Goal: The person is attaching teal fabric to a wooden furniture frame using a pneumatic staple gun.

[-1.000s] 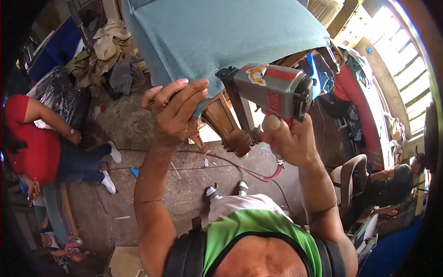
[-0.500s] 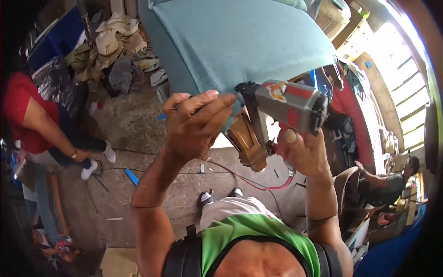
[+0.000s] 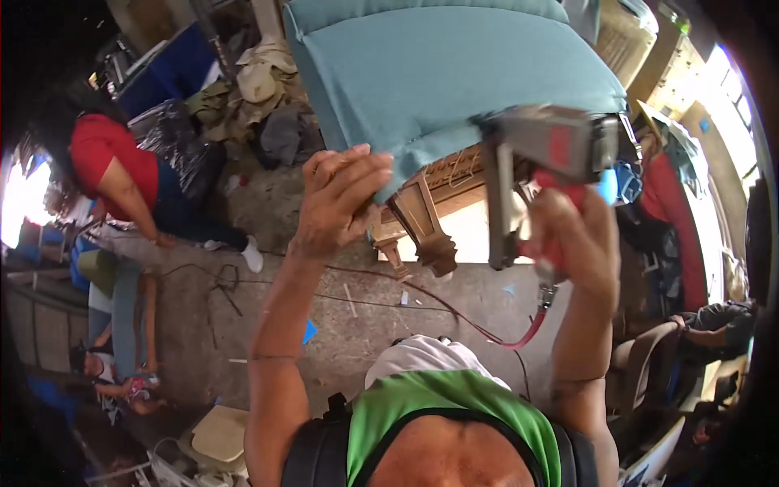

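A seat covered in blue-green fabric (image 3: 454, 69) fills the top of the view, with a carved wooden leg (image 3: 423, 223) under its near left corner. My left hand (image 3: 345, 191) is closed at that corner, its curled fingers holding the fabric's lower edge. With my right hand (image 3: 572, 235) I grip the red handle of a grey pneumatic staple gun (image 3: 552, 142). The gun's nose is at the seat's near edge, to the right of the leg; motion blur hides whether it touches. Part of the wooden frame (image 3: 454, 174) shows below the cloth.
From the gun's handle a red air hose (image 3: 531, 329) drops and runs left across the concrete floor (image 3: 324, 316). A person in a red shirt (image 3: 118, 166) stands at left, near piled cloth scraps (image 3: 260, 81). Another person (image 3: 718, 329) is at far right.
The staple gun has moved right along the seat's edge, away from the corner. My left hand has come onto the fabric corner. The seat appears farther right, and the red-shirted person has shifted.
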`<state>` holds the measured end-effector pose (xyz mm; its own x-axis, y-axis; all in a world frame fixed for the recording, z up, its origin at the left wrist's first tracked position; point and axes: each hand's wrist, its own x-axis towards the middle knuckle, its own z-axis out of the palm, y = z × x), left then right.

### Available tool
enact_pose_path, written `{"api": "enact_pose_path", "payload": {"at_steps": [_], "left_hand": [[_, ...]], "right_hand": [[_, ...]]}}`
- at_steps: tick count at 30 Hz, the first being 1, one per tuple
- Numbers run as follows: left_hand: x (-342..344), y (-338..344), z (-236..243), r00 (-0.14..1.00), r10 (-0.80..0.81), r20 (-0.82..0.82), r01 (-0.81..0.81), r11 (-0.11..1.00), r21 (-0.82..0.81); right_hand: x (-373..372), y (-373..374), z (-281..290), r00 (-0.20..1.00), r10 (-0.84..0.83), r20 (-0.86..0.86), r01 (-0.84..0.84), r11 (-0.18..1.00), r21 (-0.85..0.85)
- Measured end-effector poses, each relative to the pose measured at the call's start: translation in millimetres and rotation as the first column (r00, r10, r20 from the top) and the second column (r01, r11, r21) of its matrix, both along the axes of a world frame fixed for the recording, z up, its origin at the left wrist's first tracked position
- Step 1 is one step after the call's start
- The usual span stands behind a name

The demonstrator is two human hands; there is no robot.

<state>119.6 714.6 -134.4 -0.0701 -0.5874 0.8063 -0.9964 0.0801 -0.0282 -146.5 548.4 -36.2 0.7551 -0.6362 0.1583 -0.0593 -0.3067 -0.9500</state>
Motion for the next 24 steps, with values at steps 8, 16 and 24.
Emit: {"api": "enact_pose_path", "payload": {"at_steps": [8,16,24], "left_hand": [[13.5,4.5,3.9,0.990,0.126,0.068,-0.122,0.990,-0.067],[35.1,-19.1,-8.1,0.977,-0.029,0.211,0.083,0.965,-0.250],[46.3,-19.5,-8.1,0.960,-0.231,0.157,0.265,0.931,-0.252]], "right_hand": [[-46.2,35.1,-16.7,0.881,-0.030,0.472,-0.050,0.986,0.156],[4.9,102.9,-8.8,0.955,-0.167,0.246,0.084,0.944,0.319],[37.3,144.7,-31.0,0.944,-0.298,0.142,0.275,0.948,0.160]]}}
